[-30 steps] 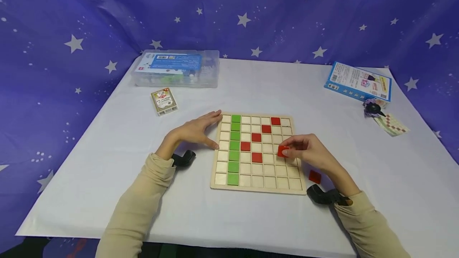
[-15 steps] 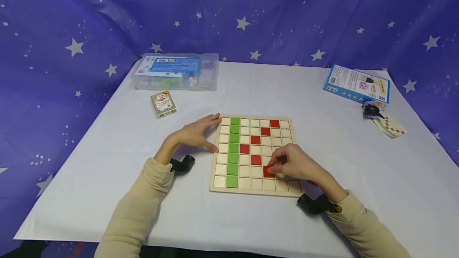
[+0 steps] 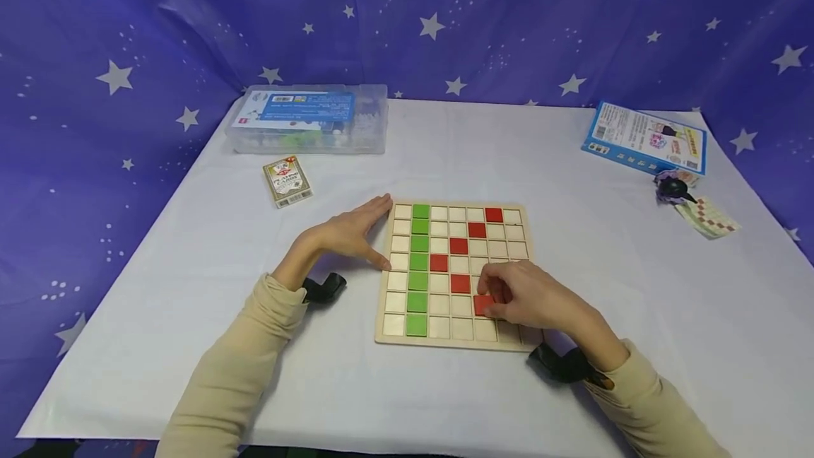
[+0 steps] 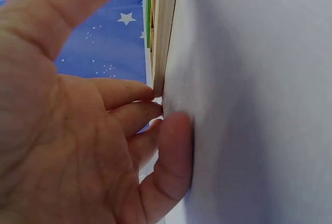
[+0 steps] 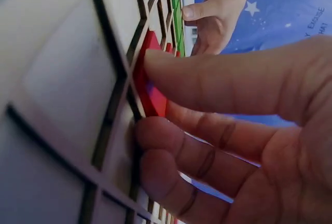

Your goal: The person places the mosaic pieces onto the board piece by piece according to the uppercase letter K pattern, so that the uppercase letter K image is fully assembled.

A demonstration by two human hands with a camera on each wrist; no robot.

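1. At the upper left of the frame, the clear box [image 3: 309,119] carries a blue label, its writing too small to read.
2. Lower centre, the red tile [image 3: 483,304] is flat and square, in the wooden board [image 3: 454,341].
3. Right hand [image 3: 531,297] fingers pinch the tile.
4. Left hand [image 3: 346,234] rests open-fingered against the board's left edge on the desk [image 3: 191,288].

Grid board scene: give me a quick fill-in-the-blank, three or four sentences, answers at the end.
1. The full column of tiles near the left edge of the wooden grid board is coloured ____.
2. The right hand presses a ____ tile into a cell of the board.
3. The left hand rests against the board's ____ edge.
4. The playing card pack lies in front of the clear plastic ____.

Missing words: green; red; left; box
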